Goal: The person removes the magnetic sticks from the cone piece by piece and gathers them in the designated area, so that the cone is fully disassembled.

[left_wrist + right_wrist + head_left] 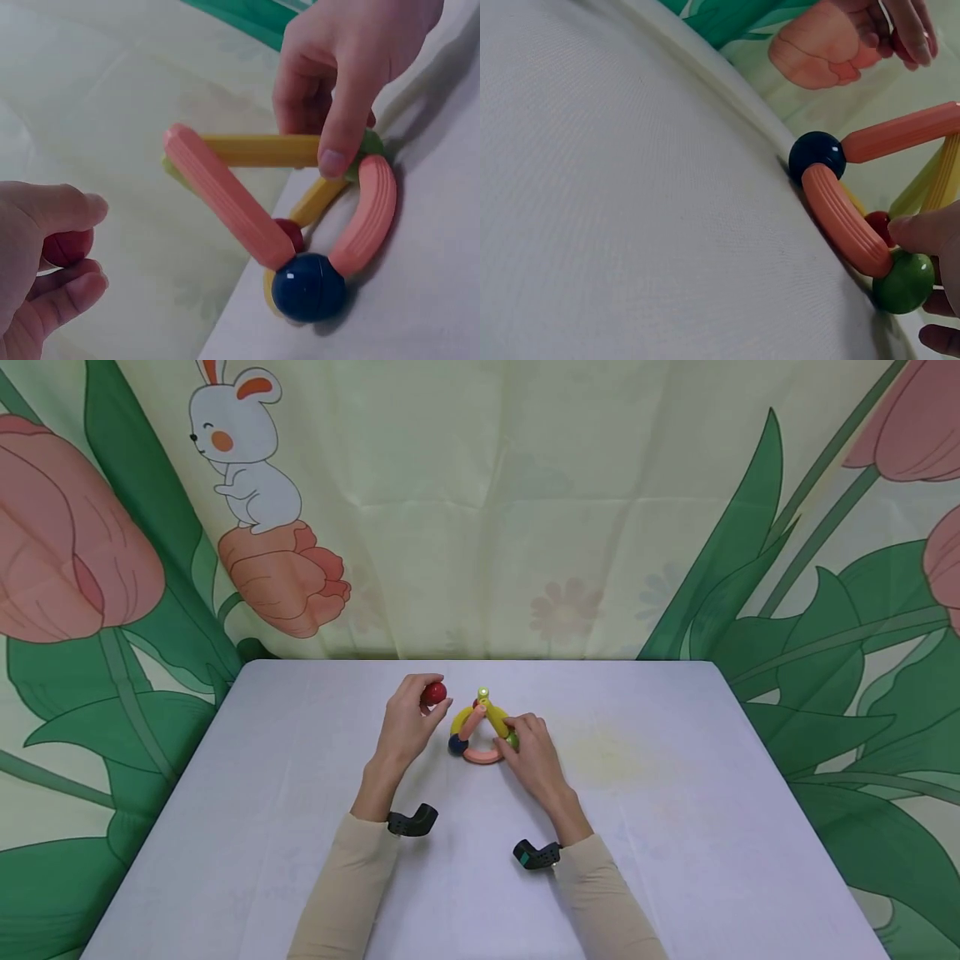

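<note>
Just below centre, my right hand (535, 758) grips the toy (472, 724), probably light, near its green ball (904, 285); leftward, my left hand (406, 725) pinches a likely slick red ball (433, 693). Ridged sticks (231, 199) should hold surest.

The head view is bright; both wrist views are dimmer. Small highlights glint on the navy ball (307, 291) and green ball (903, 283), and soft shadows fall on the desk (232, 827).
</note>
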A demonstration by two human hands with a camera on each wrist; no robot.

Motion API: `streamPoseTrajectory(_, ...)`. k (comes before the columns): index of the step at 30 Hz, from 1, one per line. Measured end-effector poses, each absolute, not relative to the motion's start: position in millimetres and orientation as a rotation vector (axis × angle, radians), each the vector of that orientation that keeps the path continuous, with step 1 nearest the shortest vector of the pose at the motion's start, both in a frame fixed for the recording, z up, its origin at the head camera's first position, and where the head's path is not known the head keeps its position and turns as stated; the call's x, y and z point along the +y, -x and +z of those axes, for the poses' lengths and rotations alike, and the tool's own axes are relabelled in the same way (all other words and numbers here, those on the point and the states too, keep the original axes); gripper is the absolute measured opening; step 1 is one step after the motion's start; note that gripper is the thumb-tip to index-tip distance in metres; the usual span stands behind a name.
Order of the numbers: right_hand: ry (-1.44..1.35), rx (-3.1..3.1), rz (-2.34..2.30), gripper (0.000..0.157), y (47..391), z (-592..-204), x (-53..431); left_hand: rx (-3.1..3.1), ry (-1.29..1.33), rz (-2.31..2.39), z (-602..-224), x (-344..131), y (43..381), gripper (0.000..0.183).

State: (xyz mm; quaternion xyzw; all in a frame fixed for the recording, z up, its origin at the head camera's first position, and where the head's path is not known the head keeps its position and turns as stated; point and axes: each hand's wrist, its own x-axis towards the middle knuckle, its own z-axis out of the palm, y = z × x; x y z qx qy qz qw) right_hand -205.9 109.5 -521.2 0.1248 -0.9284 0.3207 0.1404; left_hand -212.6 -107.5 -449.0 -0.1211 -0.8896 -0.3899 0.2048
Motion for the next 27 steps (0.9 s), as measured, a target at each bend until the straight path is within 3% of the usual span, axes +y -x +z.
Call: streamPoseTrajectory(27, -0.324, -2.688, 1.025, 0.038, 207, -529, 112, -2.537, -0.031, -1.200, -507, -159, 210, 0.043)
